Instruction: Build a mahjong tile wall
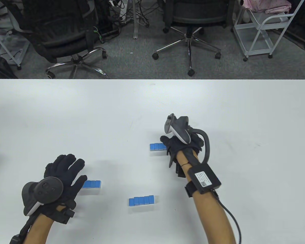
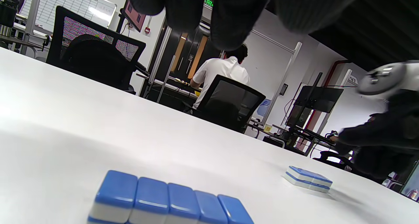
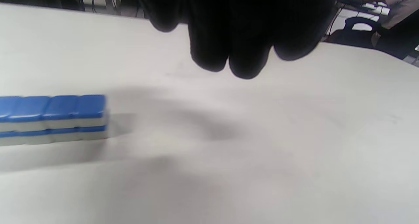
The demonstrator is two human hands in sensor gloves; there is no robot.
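Three short rows of blue-backed mahjong tiles lie on the white table (image 1: pixel 152 106). The far row (image 1: pixel 157 146) is stacked two high and lies just left of my right hand (image 1: pixel 179 145). In the right wrist view this row (image 3: pixel 52 119) sits left of my hanging fingers (image 3: pixel 235 54), which hold nothing and stay clear of it. My left hand (image 1: pixel 66 170) lies flat with fingers spread, beside the left row (image 1: pixel 92 184). A third row (image 1: pixel 141 200) lies front centre. The left wrist view shows a near row (image 2: pixel 170 201) and the far stack (image 2: pixel 307 179).
Office chairs (image 1: pixel 66 38) and a white trolley (image 1: pixel 264 28) stand on the floor beyond the table's far edge. The right wrist's cable (image 1: pixel 231 218) trails to the bottom edge.
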